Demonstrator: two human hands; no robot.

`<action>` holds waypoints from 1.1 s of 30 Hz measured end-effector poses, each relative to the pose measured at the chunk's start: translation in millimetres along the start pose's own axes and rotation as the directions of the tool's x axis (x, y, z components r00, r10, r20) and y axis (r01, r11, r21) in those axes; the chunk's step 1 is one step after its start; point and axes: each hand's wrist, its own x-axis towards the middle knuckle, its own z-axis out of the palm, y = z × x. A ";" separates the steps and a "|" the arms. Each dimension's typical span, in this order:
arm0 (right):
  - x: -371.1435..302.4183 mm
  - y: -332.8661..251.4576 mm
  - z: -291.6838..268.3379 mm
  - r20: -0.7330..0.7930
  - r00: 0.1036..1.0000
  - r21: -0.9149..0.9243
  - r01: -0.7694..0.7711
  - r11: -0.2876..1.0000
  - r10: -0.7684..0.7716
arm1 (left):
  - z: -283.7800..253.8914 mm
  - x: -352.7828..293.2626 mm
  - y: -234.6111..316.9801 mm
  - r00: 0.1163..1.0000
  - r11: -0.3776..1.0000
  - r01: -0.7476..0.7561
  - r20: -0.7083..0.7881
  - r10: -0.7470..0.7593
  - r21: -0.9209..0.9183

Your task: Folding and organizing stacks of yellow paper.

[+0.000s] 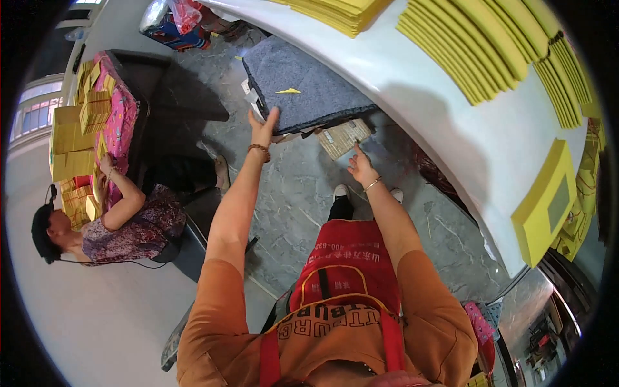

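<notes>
A low block topped with grey-blue fuzzy cloth (303, 77) is in front of me on the floor side of the table. My left hand (263, 129) is at its near left corner, thumb and fingers spread and seemingly touching the edge. A small yellow paper scrap (288, 91) lies on the cloth. Just under the near edge shows a pale brown stacked bundle (345, 137). My right hand (364, 169) is close to that bundle, fingers apart and pointing at it, with nothing held. Whether a fingertip touches the bundle I cannot tell.
A white table (445, 122) curves along the right, bearing stacks of yellow paper folders (461, 48) and a yellow packet (547, 203). At left a seated person (129, 219) handles yellow bundles by a pink-covered table (122, 122). Bags (174, 26) lie at the back on grey floor.
</notes>
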 end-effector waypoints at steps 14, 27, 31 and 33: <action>46.0 13.5 18.5 0.044 0.991 -0.149 0.131 0.980 -0.126 | -21.5 25.0 -41.9 0.999 0.999 0.046 -0.022 -0.047 -0.027; 59.7 78.6 -78.1 -0.147 0.989 -0.281 -0.077 0.957 0.036 | -8.3 -62.2 -176.6 0.984 0.989 -0.028 -0.178 0.002 -0.143; 74.0 129.2 -162.1 -0.251 0.967 -0.107 -0.064 0.992 0.035 | 22.7 -114.9 -208.5 0.987 0.982 0.014 -0.152 -0.043 -0.188; 66.1 146.4 -170.8 -0.236 0.971 -0.120 -0.067 0.991 0.037 | 13.2 -146.1 -233.4 0.981 0.985 -0.003 -0.190 -0.031 -0.174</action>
